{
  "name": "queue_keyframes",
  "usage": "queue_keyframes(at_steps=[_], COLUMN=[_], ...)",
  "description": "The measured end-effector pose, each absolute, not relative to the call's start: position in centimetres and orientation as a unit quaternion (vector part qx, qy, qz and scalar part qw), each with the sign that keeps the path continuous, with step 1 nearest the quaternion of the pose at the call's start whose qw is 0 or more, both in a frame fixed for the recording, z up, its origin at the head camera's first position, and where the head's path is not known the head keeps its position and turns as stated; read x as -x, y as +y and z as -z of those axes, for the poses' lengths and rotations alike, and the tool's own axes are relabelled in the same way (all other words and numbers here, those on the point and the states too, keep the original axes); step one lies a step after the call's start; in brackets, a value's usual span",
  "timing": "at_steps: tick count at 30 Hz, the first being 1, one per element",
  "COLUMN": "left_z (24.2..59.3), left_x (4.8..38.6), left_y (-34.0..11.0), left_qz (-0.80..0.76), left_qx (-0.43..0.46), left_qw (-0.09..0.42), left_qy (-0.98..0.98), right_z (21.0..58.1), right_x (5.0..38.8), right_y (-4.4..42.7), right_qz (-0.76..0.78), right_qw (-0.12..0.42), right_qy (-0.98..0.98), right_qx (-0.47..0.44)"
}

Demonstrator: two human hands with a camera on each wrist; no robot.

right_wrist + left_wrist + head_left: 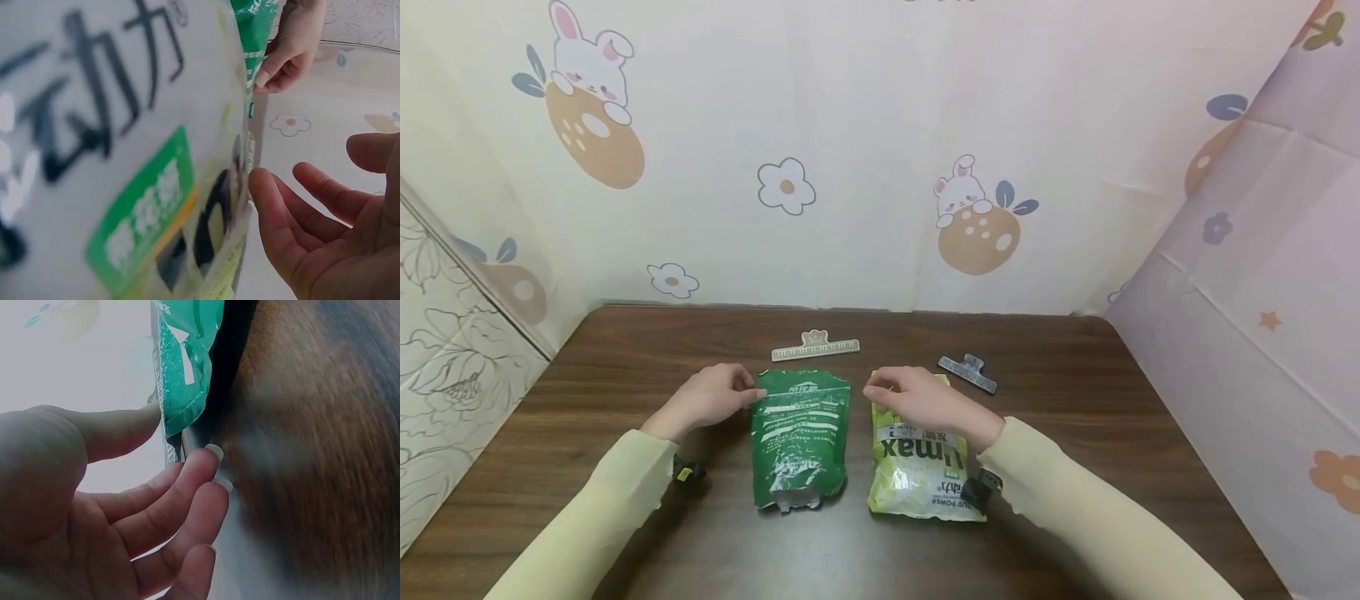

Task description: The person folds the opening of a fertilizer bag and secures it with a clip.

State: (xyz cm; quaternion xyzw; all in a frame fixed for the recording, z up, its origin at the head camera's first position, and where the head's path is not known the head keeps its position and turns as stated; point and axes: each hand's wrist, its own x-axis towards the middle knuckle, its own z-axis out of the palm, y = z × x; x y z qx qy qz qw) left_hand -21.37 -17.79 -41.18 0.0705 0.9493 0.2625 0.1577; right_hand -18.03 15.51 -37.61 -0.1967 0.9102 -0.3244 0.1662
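Note:
A green bag (pixel 801 446) lies flat on the table, its printing upside down. My left hand (pixel 715 398) pinches its upper left corner, with the thumb (pixel 125 428) on one side and fingers on the other. To the right lies a yellow-green bag (pixel 921 487) with large dark letters, also upside down. My right hand (pixel 925 400) is over its upper part, partly hiding it. In the right wrist view, that hand's thumb (pixel 369 152) stands apart from the loosely bent fingers, and nothing is between them. A fingertip appears close to the bag's edge; contact cannot be told.
A pale bag clip (pixel 816 347) lies behind the green bag, and a grey-blue bag clip (pixel 968 372) behind and right of the yellow-green one. The dark wooden table (pixel 1060 375) meets a printed curtain (pixel 865 242) at the back.

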Motion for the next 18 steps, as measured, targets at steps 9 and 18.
queue_keyframes(at_steps=[9, 18], left_z=[41.4, 41.4], left_x=[21.4, 21.3], left_y=[-17.5, -17.5], left_qz=[-0.263, -0.266], left_qx=[-0.066, -0.066], left_qw=[0.185, 0.182], left_qy=[0.945, 0.944], right_z=[38.2, 37.7], right_x=[19.5, 20.6], right_y=[14.7, 14.2], right_qz=[0.409, 0.422], right_qw=[0.254, 0.312], right_qy=[0.863, 0.841], right_qx=[0.155, 0.131])
